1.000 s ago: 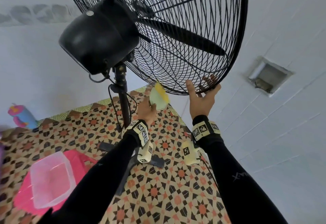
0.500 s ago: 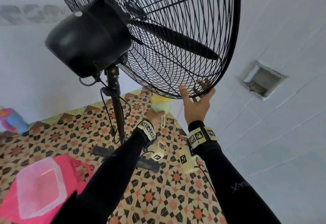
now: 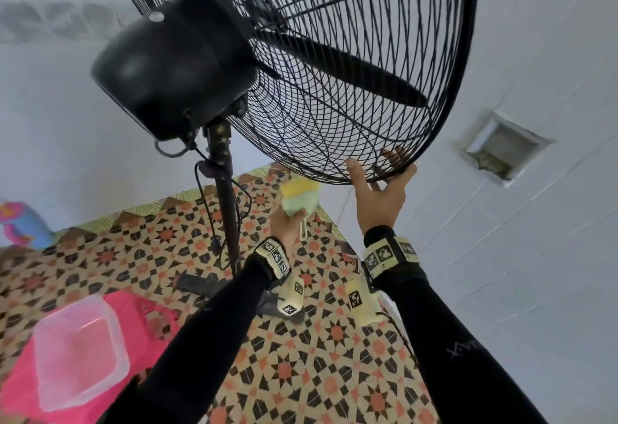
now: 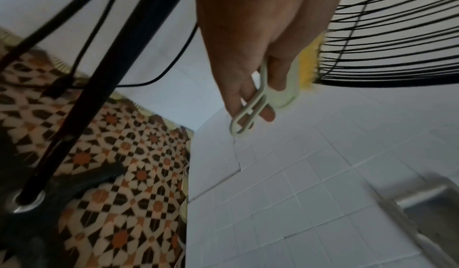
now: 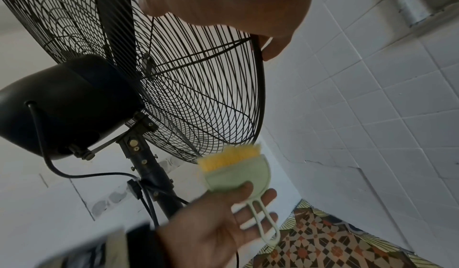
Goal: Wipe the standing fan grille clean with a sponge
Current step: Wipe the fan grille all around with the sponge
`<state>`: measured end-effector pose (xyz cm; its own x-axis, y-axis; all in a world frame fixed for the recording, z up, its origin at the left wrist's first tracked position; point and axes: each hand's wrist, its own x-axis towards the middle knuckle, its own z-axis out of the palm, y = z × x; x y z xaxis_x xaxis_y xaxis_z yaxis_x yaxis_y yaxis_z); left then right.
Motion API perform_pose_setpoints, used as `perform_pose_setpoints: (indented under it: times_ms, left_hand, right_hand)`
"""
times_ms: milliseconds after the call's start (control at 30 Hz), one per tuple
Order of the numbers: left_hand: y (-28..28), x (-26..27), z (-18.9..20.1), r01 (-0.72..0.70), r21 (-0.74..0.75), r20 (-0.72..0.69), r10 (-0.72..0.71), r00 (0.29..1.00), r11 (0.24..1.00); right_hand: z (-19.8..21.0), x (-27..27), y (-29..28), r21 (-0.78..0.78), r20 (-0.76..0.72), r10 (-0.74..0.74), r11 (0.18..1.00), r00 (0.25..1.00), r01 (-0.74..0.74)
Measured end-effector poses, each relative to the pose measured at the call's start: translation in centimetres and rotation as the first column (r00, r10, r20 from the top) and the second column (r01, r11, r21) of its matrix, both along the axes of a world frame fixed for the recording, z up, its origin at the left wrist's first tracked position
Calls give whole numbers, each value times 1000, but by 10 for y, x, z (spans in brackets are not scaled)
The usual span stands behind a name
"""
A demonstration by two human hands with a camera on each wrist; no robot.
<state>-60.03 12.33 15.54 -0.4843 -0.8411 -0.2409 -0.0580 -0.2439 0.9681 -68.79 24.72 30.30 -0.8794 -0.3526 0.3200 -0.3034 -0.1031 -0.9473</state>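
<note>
The green-handled yellow sponge [image 3: 298,197], gripped by the left hand [image 3: 287,223], has been raised to the black wire grille [image 3: 351,89], whose rim is clasped by the right hand [image 3: 379,198]; wiping can begin

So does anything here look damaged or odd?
Yes. The tool in the left hand looks like a bristle brush with a loop handle, not a sponge. The tiled wall has a crack, and the grille shows brownish spots near the right hand.
</note>
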Motion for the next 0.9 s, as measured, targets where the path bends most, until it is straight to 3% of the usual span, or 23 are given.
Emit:
perform_pose_setpoints:
  times_ms: [133,300,433,500,600,733,900]
  left_hand:
    - [-25,-3,-2,59,-48,-20,-60,998,997]
    - [-20,33,-13,-48,31,-103,51,993,998]
    - [-28,16,3,138,-30,61,-135,989,990]
    - [-27,3,14,206,-27,62,-204,977,978]
    - [-21,4,16,143,-59,-36,-146,989,988]
    - [-8,23,-8,7,19,-120,-5,993,1000]
    - [-12,9,15,124,-37,-20,-125,992,992]
  right_hand:
    - [5,-2,1,22,-9,11,1000,1000,-11]
    - [3,-1,0,15,-19,-5,1000,1000,5]
    - [-2,2,-1,8,-9,-13,1000,1000,13]
    - [-1,1,0,9,-11,-8,1000,1000,8]
    - [4,-3,-1,16,-10,12,1000,1000,-12]
    - [2,-4,-1,4,-1,7,1000,1000,-7]
    - [-3,0,0,-19,24,0,1000,1000,1]
